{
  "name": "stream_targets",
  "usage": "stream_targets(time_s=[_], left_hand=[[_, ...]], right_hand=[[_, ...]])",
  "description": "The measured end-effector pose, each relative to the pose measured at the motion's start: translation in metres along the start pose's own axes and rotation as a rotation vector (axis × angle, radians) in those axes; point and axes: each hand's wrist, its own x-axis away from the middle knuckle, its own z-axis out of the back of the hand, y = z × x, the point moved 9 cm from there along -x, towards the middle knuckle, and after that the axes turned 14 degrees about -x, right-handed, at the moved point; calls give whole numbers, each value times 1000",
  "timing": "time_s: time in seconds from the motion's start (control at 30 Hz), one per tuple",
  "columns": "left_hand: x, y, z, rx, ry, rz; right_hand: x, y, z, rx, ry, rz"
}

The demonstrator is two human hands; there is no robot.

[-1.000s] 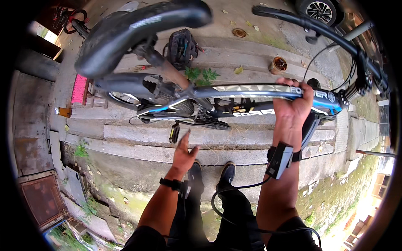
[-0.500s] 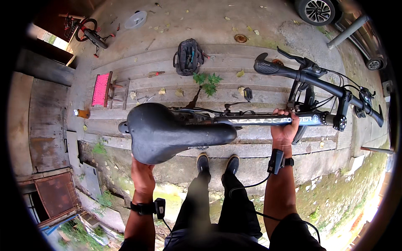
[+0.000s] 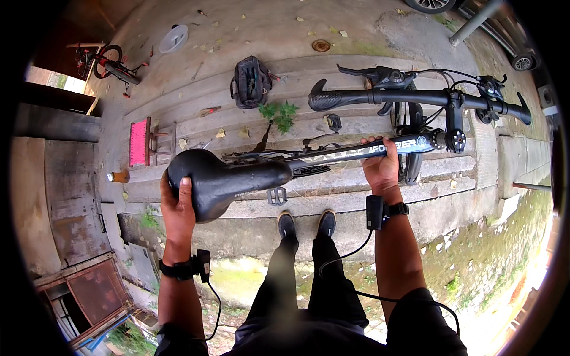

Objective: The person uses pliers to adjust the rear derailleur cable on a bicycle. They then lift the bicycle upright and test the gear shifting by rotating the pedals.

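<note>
Holding the saddle: left hand (image 3: 178, 207) pinches the rear of the black saddle (image 3: 219, 181), thumb on top, fingers round the rim, tips hidden.
Top tube: right hand (image 3: 382, 166) closed around the top tube (image 3: 341, 156) toward its front end, fingers curled over the far side.
Wrists: dark strap and boxy device on each, cables trailing.
Bicycle: set lengthwise over the concrete steps (image 3: 347, 199), saddle left, black handlebar (image 3: 427, 97) right; near pedal (image 3: 276, 196) above the steps' near edge, far pedal (image 3: 334, 123) beyond the frame.
Shoes: dark pair (image 3: 287, 224), toes at the steps' near edge.
Left end of steps: pink-topped stool (image 3: 139, 142); amber jar (image 3: 119, 177), pale cap, just nearer.
Far edge of steps: dark backpack (image 3: 252, 83) close by; green plant (image 3: 284, 118) between backpack and bicycle.
Past far edge: plastic tub (image 3: 174, 38), red-and-black bike (image 3: 110, 62) leftward; parked car (image 3: 496, 35) rightward.
</note>
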Motion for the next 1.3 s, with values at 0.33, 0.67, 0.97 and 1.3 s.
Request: stream_targets(time_s=[0.33,0.67,0.97,1.3], left_hand=[[-76,23,14,-228,15,-76],[-111,31,11,-334,16,-103],[-117,43,-8,-153,-62,-39],[-120,52,-10,-90,-116,-72]], right_hand=[[-6,13,-25,131,-12,-91],[-7,11,-34,248,43,4],[-21,-1,-28,363,-76,-15],[-33,-2,-22,317,-9,16]])
